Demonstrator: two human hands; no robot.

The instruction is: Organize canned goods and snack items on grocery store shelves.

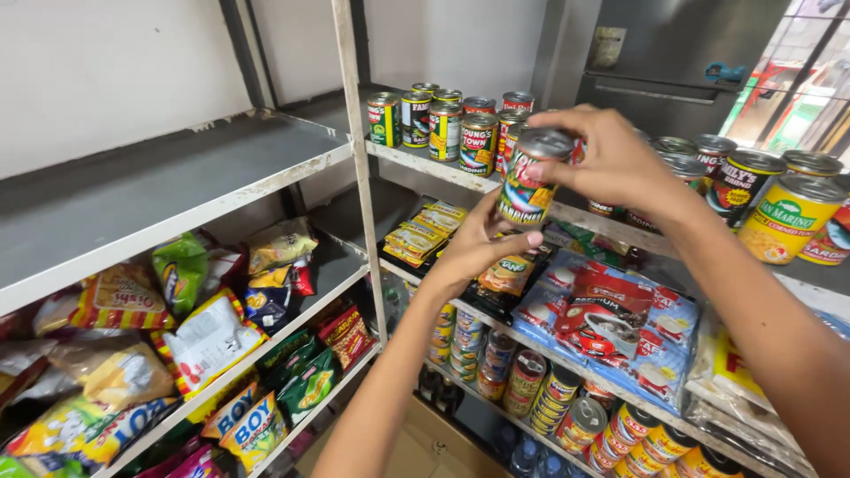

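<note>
A tin can [529, 177] with a red, yellow and green label is held up in front of the shelves by both hands. My left hand [478, 250] cups its bottom from below. My right hand [611, 159] grips its top rim from the right. Behind it, several similar cans [447, 124] stand in a group on the top right shelf [416, 161]. More cans [761, 190], some yellow, stand further right on that shelf, partly hidden by my right forearm.
A white metal upright [359, 159] splits two shelf units. The grey top left shelf [159, 177] is bare. Snack bags [204, 336] fill the lower left shelves. Sachets [425, 230], red and blue packs [611, 319] and stacked cans [531, 389] fill the right ones. A cardboard box [434, 447] sits below.
</note>
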